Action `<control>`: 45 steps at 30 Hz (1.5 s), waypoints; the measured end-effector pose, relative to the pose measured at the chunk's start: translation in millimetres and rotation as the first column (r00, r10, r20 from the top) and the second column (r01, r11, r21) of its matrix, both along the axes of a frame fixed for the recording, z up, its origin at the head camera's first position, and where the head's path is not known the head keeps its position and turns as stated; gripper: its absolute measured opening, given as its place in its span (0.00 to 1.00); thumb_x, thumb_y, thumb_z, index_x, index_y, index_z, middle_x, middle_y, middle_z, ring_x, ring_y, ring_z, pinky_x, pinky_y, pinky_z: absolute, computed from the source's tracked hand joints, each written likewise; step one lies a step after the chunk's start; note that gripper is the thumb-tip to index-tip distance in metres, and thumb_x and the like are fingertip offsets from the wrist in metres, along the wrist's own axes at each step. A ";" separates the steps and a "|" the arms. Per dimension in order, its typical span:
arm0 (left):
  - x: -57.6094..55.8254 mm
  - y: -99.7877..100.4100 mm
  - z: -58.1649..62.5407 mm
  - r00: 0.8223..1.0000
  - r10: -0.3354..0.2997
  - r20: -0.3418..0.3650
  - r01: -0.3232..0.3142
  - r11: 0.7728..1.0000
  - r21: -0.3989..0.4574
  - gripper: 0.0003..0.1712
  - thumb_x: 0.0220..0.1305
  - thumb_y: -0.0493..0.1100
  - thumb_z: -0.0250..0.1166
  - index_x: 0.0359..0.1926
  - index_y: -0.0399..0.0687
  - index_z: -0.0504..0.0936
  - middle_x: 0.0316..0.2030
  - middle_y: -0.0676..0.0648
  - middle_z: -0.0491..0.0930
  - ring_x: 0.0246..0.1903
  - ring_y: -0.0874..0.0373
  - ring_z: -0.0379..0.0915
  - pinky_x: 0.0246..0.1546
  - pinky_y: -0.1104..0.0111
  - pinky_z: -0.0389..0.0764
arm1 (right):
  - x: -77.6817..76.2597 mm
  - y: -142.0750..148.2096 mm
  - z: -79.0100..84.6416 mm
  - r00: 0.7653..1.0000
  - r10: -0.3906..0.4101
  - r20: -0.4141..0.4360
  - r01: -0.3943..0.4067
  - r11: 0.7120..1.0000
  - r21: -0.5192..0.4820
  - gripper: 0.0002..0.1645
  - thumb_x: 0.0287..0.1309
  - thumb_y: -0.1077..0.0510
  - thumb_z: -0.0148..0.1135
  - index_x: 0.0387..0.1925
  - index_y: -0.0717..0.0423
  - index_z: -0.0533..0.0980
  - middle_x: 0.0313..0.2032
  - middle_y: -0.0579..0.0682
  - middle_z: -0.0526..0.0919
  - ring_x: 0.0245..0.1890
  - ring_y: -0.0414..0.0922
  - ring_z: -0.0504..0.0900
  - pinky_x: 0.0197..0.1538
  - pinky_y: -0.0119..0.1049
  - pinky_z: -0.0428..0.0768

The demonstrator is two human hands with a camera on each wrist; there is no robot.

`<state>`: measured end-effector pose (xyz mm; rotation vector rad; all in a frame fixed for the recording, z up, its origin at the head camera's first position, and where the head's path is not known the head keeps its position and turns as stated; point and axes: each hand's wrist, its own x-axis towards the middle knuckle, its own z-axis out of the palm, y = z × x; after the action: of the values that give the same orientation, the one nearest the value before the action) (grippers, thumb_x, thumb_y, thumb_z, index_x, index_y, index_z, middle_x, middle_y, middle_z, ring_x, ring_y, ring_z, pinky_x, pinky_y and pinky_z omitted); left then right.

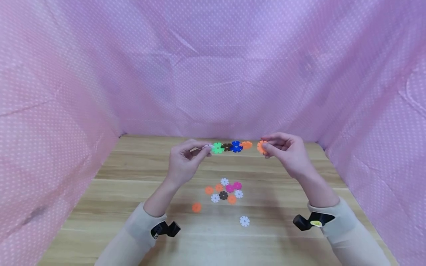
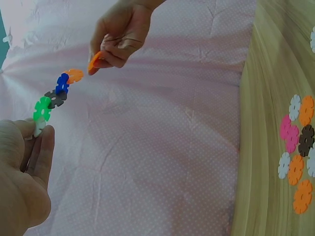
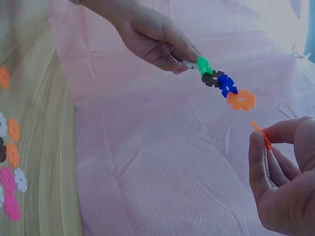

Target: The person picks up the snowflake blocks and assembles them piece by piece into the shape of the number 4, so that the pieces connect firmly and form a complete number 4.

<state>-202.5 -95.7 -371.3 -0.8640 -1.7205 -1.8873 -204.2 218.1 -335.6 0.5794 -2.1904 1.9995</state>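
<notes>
My left hand (image 1: 185, 159) pinches the white notched disc (image 2: 39, 128) at one end of a chain of interlocking plastic discs. From there the chain runs through a green disc (image 1: 217, 148), a dark brown one (image 3: 213, 78), a blue one (image 1: 236, 146) and an orange disc (image 3: 241, 100) at the far end. Between thumb and fingers, my right hand (image 1: 288, 153) holds a separate orange disc (image 1: 261, 147). A small gap lies between this disc and the chain's orange end. Both hands are raised above the table.
Loose discs lie on the wooden table (image 1: 133, 184): several orange and white ones, a brown disc (image 1: 223, 195) and two magenta discs (image 1: 237, 186). One white disc (image 1: 244, 221) lies nearer the front. Pink dotted cloth (image 1: 213, 85) surrounds the table at the back and sides.
</notes>
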 end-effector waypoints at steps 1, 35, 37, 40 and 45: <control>-0.3 -0.1 0.3 1.000 -0.001 0.001 0.001 1.000 0.000 0.07 0.61 0.18 0.68 0.41 0.20 0.86 0.38 0.57 0.89 0.34 0.65 0.88 0.44 0.65 0.96 | 0.0 -1.5 2.3 1.000 0.010 0.017 -0.010 1.000 -0.010 0.14 0.66 0.73 0.67 0.43 0.52 0.88 0.36 0.43 0.93 0.30 0.38 0.90 0.37 0.31 0.94; -1.5 2.3 -10.0 1.000 0.006 0.002 -0.006 0.994 -0.108 0.06 0.61 0.22 0.71 0.40 0.26 0.89 0.33 0.31 0.88 0.33 0.60 0.89 0.37 0.70 0.95 | -1.9 -7.9 1.1 0.976 0.132 0.175 -0.135 0.991 0.008 0.19 0.65 0.74 0.67 0.39 0.46 0.91 0.36 0.44 0.91 0.26 0.37 0.86 0.34 0.31 0.93; -1.6 1.7 -10.2 1.000 0.004 -0.004 -0.004 0.994 -0.110 0.06 0.61 0.22 0.71 0.40 0.26 0.89 0.33 0.31 0.88 0.34 0.61 0.89 0.38 0.69 0.95 | -2.1 -8.3 0.6 0.977 0.127 0.173 -0.132 0.991 0.020 0.20 0.65 0.74 0.67 0.39 0.45 0.91 0.36 0.44 0.91 0.27 0.37 0.86 0.34 0.31 0.93; -1.9 1.2 -10.1 1.000 -0.007 -0.013 0.006 0.994 -0.107 0.07 0.60 0.21 0.71 0.40 0.25 0.89 0.34 0.31 0.88 0.34 0.63 0.89 0.38 0.69 0.95 | -2.5 -9.8 0.5 0.978 0.139 0.156 -0.141 0.990 0.005 0.21 0.66 0.75 0.65 0.39 0.46 0.91 0.36 0.44 0.91 0.27 0.37 0.87 0.34 0.30 0.93; -2.4 2.5 -9.4 0.999 -0.008 -0.034 0.005 0.996 -0.089 0.07 0.60 0.20 0.70 0.40 0.24 0.88 0.34 0.29 0.88 0.35 0.66 0.89 0.37 0.70 0.95 | -2.8 -13.1 3.8 0.982 0.143 0.122 -0.140 0.990 -0.029 0.24 0.66 0.77 0.62 0.39 0.44 0.91 0.33 0.43 0.91 0.27 0.35 0.86 0.34 0.28 0.92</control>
<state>-204.9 -93.2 -380.7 -0.9312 -1.7946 -1.8018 -207.0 205.0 -331.7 0.6412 -2.2541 2.1823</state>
